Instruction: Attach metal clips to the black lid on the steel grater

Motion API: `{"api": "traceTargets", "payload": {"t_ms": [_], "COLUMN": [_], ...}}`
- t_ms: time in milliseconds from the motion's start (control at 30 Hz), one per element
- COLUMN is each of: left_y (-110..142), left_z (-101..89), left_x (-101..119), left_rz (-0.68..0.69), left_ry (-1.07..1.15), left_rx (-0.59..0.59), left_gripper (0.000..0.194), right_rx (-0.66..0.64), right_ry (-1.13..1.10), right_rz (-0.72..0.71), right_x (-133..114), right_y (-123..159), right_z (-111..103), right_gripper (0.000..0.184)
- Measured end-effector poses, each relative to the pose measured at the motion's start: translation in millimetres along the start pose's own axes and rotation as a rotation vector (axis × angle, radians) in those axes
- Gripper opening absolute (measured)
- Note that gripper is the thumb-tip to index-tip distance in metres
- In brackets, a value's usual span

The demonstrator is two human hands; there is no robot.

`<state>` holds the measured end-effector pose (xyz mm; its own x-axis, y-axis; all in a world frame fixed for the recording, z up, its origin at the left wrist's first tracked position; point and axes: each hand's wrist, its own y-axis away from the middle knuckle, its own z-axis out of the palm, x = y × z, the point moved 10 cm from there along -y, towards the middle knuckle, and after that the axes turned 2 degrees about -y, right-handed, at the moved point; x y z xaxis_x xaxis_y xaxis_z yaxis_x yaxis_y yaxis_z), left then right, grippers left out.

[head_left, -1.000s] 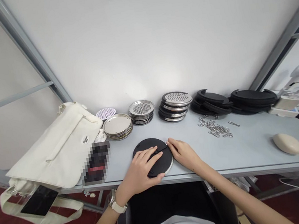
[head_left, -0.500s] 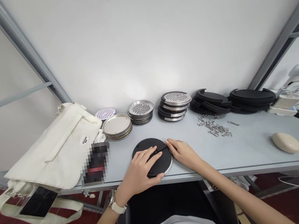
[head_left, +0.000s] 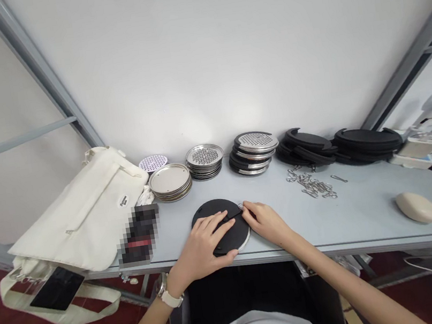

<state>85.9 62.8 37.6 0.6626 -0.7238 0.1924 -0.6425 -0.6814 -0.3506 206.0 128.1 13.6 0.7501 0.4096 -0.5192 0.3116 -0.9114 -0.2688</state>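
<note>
A round black disc [head_left: 215, 212] with a metal rim lies near the table's front edge. My left hand [head_left: 201, 248] rests on it with fingers spread flat, pressing it down. My right hand [head_left: 266, 222] is at the disc's right edge, its fingertips pinched on a small metal clip [head_left: 241, 206] at the rim. A loose pile of the same metal clips [head_left: 312, 184] lies further right.
Along the wall stand stacks of metal plates [head_left: 170, 182], perforated metal discs [head_left: 205, 161], mixed discs [head_left: 254, 152] and black discs [head_left: 335, 146]. A white tote bag [head_left: 81, 214] and a phone [head_left: 56, 288] lie left. A beige mouse [head_left: 414, 207] sits right.
</note>
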Motion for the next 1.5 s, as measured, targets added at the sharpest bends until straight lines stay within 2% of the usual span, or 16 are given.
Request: {"api": "traceTargets", "payload": {"t_ms": [1033,1233,1500], "left_y": [0.7,0.9,0.3], "left_z": [2.8,2.8,0.4], "left_x": [-1.6,-2.2,-0.6], "left_rz": [-0.013,-0.013,-0.001], "left_ry": [-0.012,-0.008,-0.007], "left_rx": [-0.023,-0.015,-0.002], "left_gripper": [0.059,0.059,0.059], "right_rx": [0.017,0.016,0.027], "right_ry": [0.101,0.04,0.023], "right_rz": [-0.008,-0.004,0.013], "right_x": [1.5,3.0,1.3], "right_y": [1.6,1.1,2.2], "right_z": [2.2,3.4,-0.2], "right_gripper": [0.028,0.033,0.022]}}
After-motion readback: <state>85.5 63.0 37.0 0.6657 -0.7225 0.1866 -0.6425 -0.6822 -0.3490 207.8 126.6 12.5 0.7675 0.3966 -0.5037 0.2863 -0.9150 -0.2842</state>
